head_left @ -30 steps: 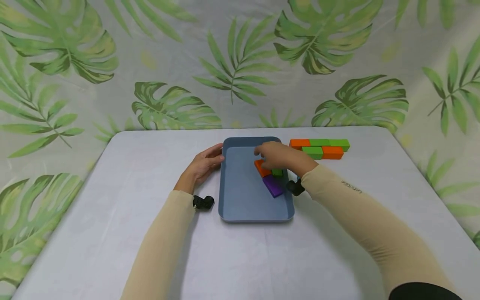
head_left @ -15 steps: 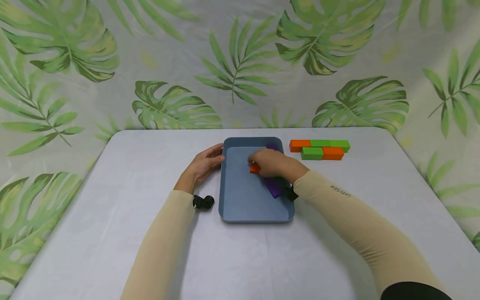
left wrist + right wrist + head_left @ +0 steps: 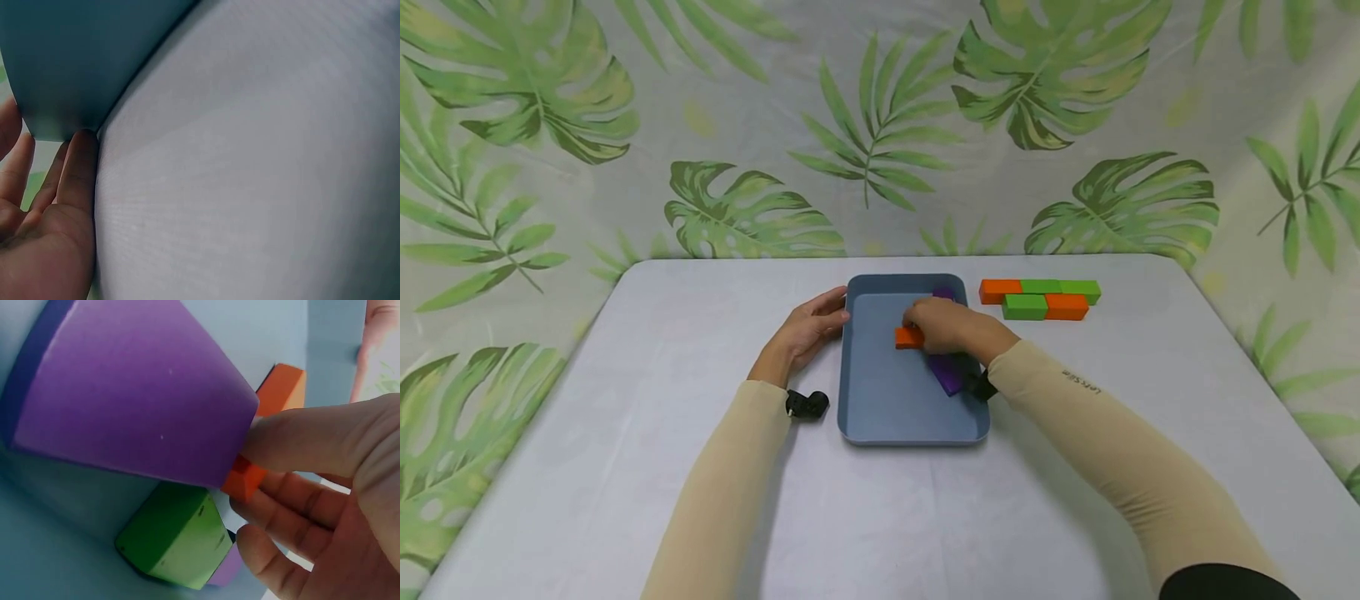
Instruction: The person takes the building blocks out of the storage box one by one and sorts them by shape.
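Observation:
My right hand (image 3: 955, 325) is down inside the blue-grey tray (image 3: 880, 417), pinching an orange block (image 3: 908, 337) between thumb and fingers. One end of that block sticks out to the left of the fingers. Close to the thumb in the right wrist view lies a large purple block (image 3: 137, 387), with a green block (image 3: 181, 537) beside it. A second purple block (image 3: 943, 293) shows behind the hand, partly hidden. My left hand (image 3: 808, 329) rests against the tray's left side, fingers extended; in the left wrist view fingertips meet the tray's outer wall.
Right of the tray, on the white-covered table (image 3: 700, 500), several orange and green blocks (image 3: 1045, 307) lie in two rows. A leaf-print cloth (image 3: 880, 125) hangs behind the table.
My right hand has come down and taken hold of the orange block. The block has turned from slanted to crosswise and moved slightly left. My left hand stays at the tray.

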`<control>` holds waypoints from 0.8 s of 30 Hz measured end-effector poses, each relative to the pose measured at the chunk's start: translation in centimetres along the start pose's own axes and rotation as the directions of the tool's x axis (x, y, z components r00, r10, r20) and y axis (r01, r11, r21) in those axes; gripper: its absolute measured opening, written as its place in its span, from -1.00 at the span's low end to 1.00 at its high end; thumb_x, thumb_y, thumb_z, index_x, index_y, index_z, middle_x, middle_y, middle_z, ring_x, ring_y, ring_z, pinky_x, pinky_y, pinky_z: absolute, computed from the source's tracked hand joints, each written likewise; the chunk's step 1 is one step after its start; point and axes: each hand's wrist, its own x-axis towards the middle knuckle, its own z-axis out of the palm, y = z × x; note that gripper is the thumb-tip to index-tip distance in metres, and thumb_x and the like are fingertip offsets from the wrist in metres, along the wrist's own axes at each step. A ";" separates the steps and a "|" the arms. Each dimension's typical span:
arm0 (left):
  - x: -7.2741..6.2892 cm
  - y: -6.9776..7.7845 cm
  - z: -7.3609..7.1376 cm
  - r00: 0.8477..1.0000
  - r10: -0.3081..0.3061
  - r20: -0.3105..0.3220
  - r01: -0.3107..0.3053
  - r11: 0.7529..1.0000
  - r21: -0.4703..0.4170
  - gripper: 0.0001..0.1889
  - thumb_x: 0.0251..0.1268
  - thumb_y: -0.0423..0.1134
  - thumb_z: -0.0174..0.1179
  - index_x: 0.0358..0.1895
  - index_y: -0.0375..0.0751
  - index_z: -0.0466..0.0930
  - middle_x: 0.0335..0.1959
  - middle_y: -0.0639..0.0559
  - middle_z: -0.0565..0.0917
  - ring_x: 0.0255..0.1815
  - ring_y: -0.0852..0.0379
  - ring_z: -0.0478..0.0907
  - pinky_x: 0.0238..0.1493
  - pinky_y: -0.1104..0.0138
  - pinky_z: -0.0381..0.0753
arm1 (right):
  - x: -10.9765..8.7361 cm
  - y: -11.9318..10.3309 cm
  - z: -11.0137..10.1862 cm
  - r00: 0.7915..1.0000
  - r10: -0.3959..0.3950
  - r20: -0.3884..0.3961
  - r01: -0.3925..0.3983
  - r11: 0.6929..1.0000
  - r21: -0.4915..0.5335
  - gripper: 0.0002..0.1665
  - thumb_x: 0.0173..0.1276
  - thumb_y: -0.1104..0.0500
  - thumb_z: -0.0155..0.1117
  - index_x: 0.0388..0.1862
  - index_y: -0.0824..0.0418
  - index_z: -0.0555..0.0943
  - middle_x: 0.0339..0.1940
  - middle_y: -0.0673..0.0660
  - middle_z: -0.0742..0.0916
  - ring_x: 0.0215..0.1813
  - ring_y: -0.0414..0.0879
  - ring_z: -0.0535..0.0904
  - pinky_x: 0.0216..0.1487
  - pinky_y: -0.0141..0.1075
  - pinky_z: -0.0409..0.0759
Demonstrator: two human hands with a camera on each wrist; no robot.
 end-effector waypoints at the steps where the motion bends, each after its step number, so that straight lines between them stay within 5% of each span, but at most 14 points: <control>1: 0.0 0.0 0.0 1.000 -0.002 0.000 0.002 1.000 0.001 -0.33 0.47 -0.42 0.07 0.58 -0.07 0.11 0.61 -0.09 0.13 0.60 -0.06 0.16 0.61 0.10 0.14 | 0.0 0.0 0.0 1.000 -0.003 0.002 0.003 1.000 0.004 -0.56 0.26 0.41 0.25 0.14 0.26 0.64 0.08 0.22 0.69 0.03 0.05 0.56 0.24 -0.09 0.61; 15: 0.1 0.0 0.0 1.000 -0.006 -0.005 0.006 1.000 0.006 -0.33 0.48 -0.42 0.05 0.58 -0.07 0.09 0.61 -0.11 0.13 0.59 -0.07 0.16 0.61 0.11 0.15 | 0.1 0.8 -0.1 0.996 -0.080 -0.041 0.082 0.995 0.048 -0.69 0.23 0.35 0.26 -0.02 0.28 0.65 -0.15 0.15 0.71 -0.15 0.00 0.53 0.01 -0.17 0.59; 24: 0.1 0.0 0.1 1.000 -0.002 -0.007 0.002 1.000 0.003 -0.34 0.47 -0.43 0.06 0.58 -0.08 0.12 0.61 -0.12 0.14 0.59 -0.08 0.18 0.60 0.10 0.17 | 0.0 1.3 -0.7 0.996 -0.048 -0.079 0.057 0.991 0.118 -0.57 0.30 0.30 0.27 0.17 0.30 0.60 0.08 0.21 0.69 0.06 0.05 0.56 0.23 -0.10 0.58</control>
